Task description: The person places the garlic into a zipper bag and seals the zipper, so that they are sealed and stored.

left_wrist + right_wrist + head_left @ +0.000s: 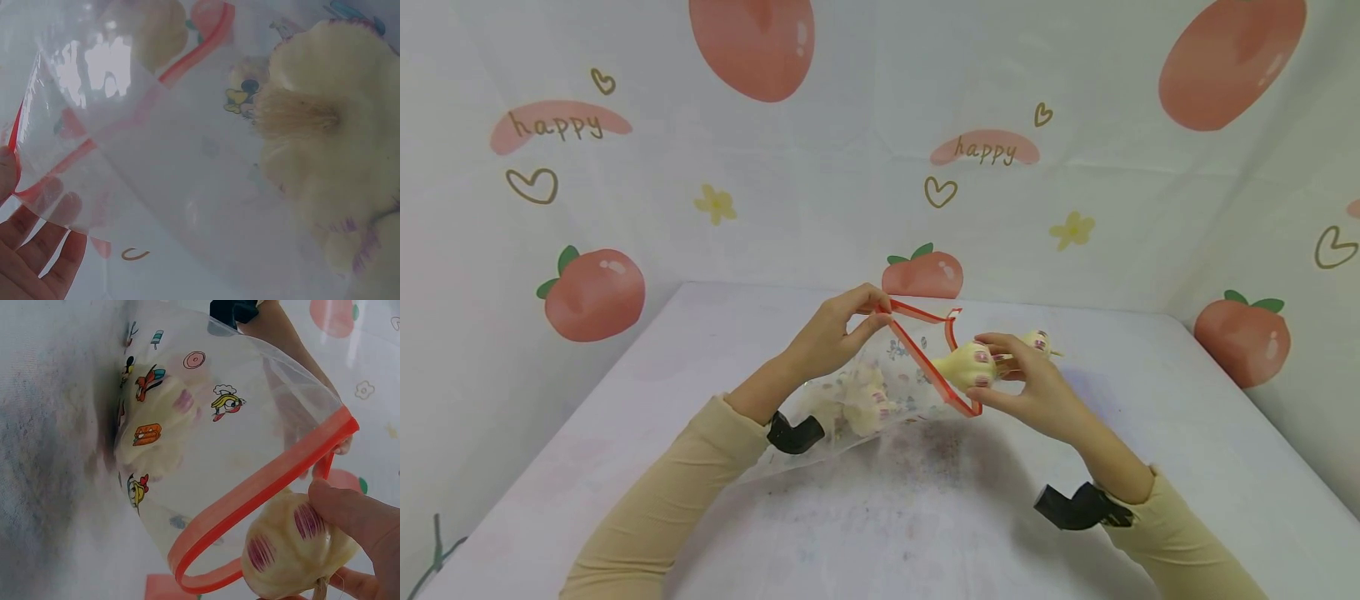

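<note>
A clear zip bag point(917, 392) with a red-orange zip edge point(269, 478) and printed cartoon figures hangs with its mouth open to the right. My left hand point(842, 329) pinches the upper corner of that mouth between thumb and fingers. Several garlic bulbs point(337, 169) lie inside the bag, seen through the plastic. Fingers and thumb of my right hand point(1037, 392) grip a pale garlic bulb point(294, 544) with purple marks, right at the bag's mouth. Another garlic bulb point(1038, 342) shows just behind the right hand's fingers, partly hidden by them.
The white table point(880, 533) has dark specks and smudges below the bag. A white cloth backdrop point(850, 192) with printed peaches and hearts stands behind and at both sides. Black camera mounts point(1078, 506) sit on both wrists. A thin green piece point(437, 550) is at the lower left.
</note>
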`<state>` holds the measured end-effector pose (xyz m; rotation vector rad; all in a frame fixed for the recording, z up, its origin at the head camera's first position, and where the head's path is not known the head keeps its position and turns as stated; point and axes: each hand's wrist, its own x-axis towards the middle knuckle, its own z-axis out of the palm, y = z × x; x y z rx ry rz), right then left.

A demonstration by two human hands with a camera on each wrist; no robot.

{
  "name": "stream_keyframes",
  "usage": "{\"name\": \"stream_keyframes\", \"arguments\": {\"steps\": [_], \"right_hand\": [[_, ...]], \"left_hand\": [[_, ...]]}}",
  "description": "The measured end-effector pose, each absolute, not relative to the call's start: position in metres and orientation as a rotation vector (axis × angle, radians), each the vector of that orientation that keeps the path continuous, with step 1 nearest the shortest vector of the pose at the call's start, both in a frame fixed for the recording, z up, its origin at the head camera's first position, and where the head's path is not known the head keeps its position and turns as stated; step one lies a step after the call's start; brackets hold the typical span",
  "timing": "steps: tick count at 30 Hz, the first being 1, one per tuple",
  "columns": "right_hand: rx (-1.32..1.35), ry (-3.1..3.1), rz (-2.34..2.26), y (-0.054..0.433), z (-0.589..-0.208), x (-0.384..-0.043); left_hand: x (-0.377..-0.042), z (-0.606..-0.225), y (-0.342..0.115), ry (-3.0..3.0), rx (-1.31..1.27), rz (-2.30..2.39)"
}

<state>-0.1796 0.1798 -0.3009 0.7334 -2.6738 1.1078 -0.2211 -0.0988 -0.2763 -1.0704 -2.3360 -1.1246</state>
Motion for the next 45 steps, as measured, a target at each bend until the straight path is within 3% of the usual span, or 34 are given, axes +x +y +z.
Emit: {"name": "stream_keyframes", "arguments": {"steps": [45], "right_hand": [[0.879, -2.667, 1.154, 0.164, -0.312, -0.188]], "left_hand": [[-0.220, -0.276, -0.097, -2.320, -1.099, -1.130]]}}
